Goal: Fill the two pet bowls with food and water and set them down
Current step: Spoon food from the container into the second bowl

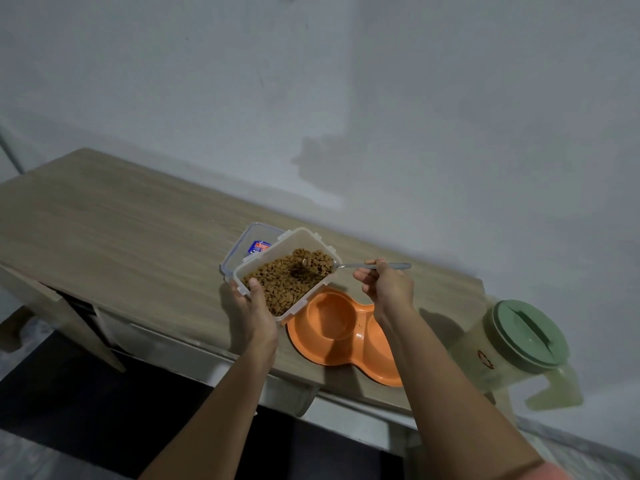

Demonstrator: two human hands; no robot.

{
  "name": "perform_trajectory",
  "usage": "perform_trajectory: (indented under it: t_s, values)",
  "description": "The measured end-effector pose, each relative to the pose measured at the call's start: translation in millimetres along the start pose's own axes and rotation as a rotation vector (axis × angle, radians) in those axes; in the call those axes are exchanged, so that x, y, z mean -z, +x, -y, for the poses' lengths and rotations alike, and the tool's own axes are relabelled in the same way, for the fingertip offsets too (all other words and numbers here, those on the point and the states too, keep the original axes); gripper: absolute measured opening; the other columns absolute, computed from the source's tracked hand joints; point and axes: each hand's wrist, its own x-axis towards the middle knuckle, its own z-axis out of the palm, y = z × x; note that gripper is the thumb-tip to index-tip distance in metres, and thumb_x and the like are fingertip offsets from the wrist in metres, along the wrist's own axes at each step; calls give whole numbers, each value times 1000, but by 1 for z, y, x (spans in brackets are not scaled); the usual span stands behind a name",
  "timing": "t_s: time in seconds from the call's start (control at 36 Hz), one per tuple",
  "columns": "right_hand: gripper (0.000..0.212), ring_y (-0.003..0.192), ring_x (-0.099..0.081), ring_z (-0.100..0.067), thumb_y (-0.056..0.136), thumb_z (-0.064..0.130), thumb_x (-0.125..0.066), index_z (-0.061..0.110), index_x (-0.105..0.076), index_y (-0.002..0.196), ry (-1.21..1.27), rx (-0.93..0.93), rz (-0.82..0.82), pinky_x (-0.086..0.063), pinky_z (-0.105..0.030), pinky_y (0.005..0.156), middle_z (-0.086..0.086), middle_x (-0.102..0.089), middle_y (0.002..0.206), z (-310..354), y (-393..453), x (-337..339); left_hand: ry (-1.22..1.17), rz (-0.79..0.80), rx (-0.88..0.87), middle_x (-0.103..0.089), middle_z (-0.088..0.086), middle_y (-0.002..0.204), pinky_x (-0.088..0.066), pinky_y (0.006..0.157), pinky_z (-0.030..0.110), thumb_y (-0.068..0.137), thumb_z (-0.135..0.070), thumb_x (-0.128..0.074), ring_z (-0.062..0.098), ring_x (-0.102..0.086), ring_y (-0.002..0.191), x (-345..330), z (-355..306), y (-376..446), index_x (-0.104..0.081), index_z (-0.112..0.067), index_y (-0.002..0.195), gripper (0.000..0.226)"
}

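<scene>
Above the orange bowls (337, 327), left grip (256, 313) holds kibble container (287, 271); right grip (388, 285) pinches spoon (374, 266).

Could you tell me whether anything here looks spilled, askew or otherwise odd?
No spill shows. The orange double bowl overhangs the table's front edge, so it could tip. The water jug also sits at the table's end.

Wooden table (114, 216) — grey wall (381, 98)

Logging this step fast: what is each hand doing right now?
Left hand: grips the kibble container.
Right hand: pinches the spoon, its bowl in the kibble.
</scene>
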Motion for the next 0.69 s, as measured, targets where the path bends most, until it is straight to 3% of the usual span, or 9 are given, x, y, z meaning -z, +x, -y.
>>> perform_trajectory:
  t_s: [0.11,0.25,0.39,0.44,0.56,0.69]
  values:
    - [25,53,-64,-11,101,18,-43,1,-60,97,13,5,-16,-43,-18,38,-11,-65,71,-1,6,9,-44,-16,-50,-52,3,133,-57,85,42,76,-69,-39,20,-63,107,3,3,9,-33,-43,135,65]
    - [24,48,-63,-8,101,19,-43,3,-61,96,-27,48,-61,-44,-18,38,-10,-66,71,-3,9,23,-101,-72,-48,-51,5,137,-51,92,39,75,-68,-40,21,-60,111,7,4,14,-31,-40,138,69]
    - [30,62,-67,-15,101,22,-43,9,-65,86,-308,234,-89,-46,-23,45,-7,-68,69,-20,9,36,-142,-54,-32,-51,4,135,-50,86,32,76,-67,-42,19,-60,109,9,1,12,-32,-39,139,69]
    - [30,65,-69,-22,100,22,-44,6,-68,90,-511,354,-50,-51,-29,48,-12,-72,75,-31,11,38,-146,-39,-40,-51,3,135,-50,86,33,78,-65,-42,18,-60,109,9,2,13,-33,-40,137,65]
    - [24,69,-69,-29,97,22,-50,8,-70,91,-863,593,74,-56,-46,73,-11,-74,77,-47,11,40,-124,-18,-22,-50,3,137,-52,92,40,77,-68,-42,20,-60,110,9,5,12,-32,-46,134,63]
    - [31,68,-66,-25,99,23,-48,5,-69,85,-734,832,-59,-50,-36,67,-10,-70,71,-36,2,34,-102,-14,-23,-45,3,143,-46,103,53,78,-71,-42,25,-56,119,8,0,6,-30,-51,135,62]
